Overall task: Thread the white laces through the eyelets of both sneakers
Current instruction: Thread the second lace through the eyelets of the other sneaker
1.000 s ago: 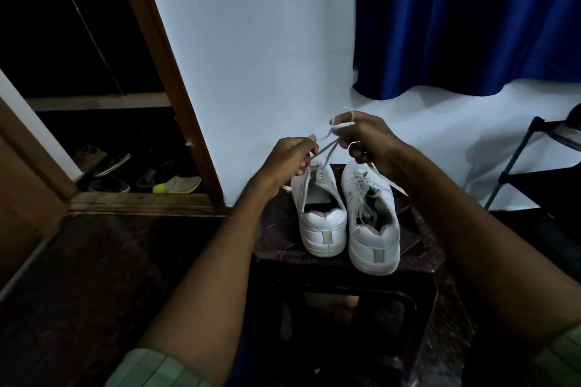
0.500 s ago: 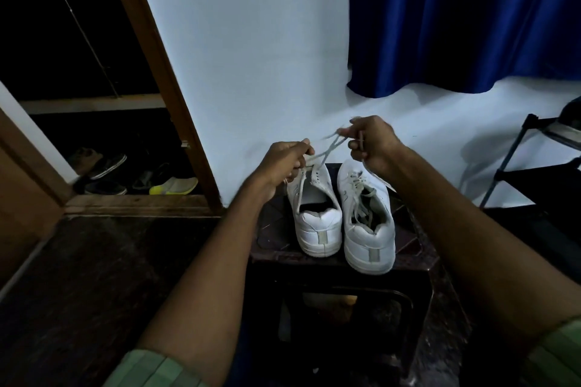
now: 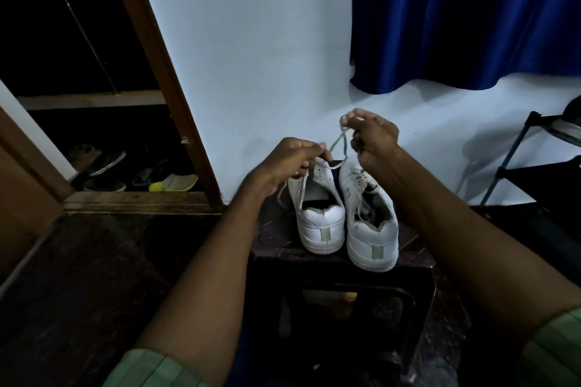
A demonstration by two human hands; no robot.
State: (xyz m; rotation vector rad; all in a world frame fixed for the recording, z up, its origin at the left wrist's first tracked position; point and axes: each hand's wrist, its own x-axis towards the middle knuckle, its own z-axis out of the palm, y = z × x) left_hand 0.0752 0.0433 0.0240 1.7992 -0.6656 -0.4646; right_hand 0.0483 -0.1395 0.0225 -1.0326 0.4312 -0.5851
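Two white sneakers stand side by side, heels toward me, on a dark stool (image 3: 418,256). The left sneaker (image 3: 319,223) has its tongue area open, and a white lace (image 3: 338,143) rises from its front eyelets. My left hand (image 3: 290,160) pinches one end of that lace just above the shoe's front. My right hand (image 3: 372,137) holds the other end higher up, above the right sneaker (image 3: 371,229), which has laces crossing its front. The toes of both shoes are hidden behind my hands.
A white wall stands right behind the stool, with a blue curtain (image 3: 465,16) above right. A dark metal rack (image 3: 534,166) is at the right. A wooden door frame (image 3: 157,72) at the left opens onto several shoes (image 3: 138,173) on the floor.
My right hand has lifted and pulled the lace up and away from the left sneaker. My left hand stayed by the shoe's front, still pinching its end.
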